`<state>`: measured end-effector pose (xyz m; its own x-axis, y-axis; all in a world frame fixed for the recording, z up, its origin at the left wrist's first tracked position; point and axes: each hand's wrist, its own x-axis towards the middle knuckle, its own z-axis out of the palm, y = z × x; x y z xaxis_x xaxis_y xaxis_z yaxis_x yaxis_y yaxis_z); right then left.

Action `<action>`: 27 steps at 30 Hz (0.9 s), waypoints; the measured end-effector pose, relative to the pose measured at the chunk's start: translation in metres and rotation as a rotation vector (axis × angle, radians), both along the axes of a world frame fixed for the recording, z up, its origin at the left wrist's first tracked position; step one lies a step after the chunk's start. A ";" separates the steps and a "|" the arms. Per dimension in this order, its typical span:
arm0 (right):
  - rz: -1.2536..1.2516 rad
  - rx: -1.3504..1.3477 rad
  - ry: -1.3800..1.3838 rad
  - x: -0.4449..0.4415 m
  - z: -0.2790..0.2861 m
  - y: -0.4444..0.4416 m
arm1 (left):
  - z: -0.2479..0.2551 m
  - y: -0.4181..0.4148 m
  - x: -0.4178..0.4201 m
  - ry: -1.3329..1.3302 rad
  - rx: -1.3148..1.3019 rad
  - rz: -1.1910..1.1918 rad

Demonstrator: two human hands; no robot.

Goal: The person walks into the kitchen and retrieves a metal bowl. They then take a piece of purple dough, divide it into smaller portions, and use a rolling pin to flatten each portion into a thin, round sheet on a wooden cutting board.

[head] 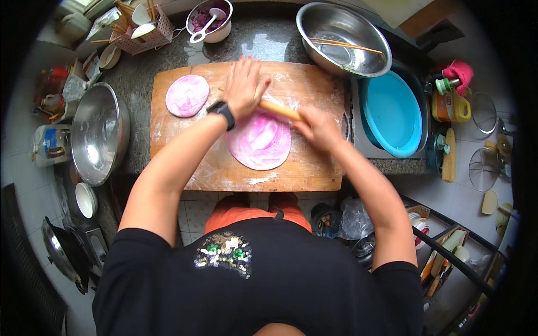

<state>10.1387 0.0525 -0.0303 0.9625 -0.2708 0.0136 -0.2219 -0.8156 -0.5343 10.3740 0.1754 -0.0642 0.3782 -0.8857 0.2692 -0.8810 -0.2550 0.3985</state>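
Note:
A wooden rolling pin (279,111) lies across the upper part of a round, pink and white marbled sheet of dough (262,145) on a floured wooden board (201,168). My left hand (243,86), with a black watch at the wrist, is laid flat with its fingers stretched out over the pin's left part, hiding much of it. My right hand (318,129) is blurred and closed around the pin's right end, beside the dough. A smaller marbled dough round (187,96) rests at the board's upper left.
Beyond the board stand a bowl of purple mash (209,21) with a white spoon and a steel basin (344,40) holding chopsticks. A blue basin (393,113) sits in the sink at right. Another steel basin (100,134) stands at left, near a white bowl (86,200).

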 end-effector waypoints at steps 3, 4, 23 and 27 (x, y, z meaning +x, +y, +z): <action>-0.177 0.139 0.008 -0.059 -0.008 0.077 | 0.006 0.054 -0.026 -0.013 0.036 -0.257; -0.237 0.105 0.013 -0.071 -0.009 0.102 | 0.009 0.070 -0.037 -0.011 0.147 -0.331; -0.240 -0.144 -0.171 -0.081 -0.015 0.033 | -0.013 -0.054 -0.054 -0.039 -0.077 -0.174; -0.080 -0.169 -0.010 -0.071 -0.014 -0.018 | -0.030 -0.108 -0.041 0.071 -0.249 -0.017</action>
<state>10.0680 0.0342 -0.0438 0.9375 -0.3398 0.0752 -0.2851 -0.8738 -0.3940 10.3328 0.0670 -0.0941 0.3893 -0.8020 0.4531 -0.8519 -0.1264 0.5082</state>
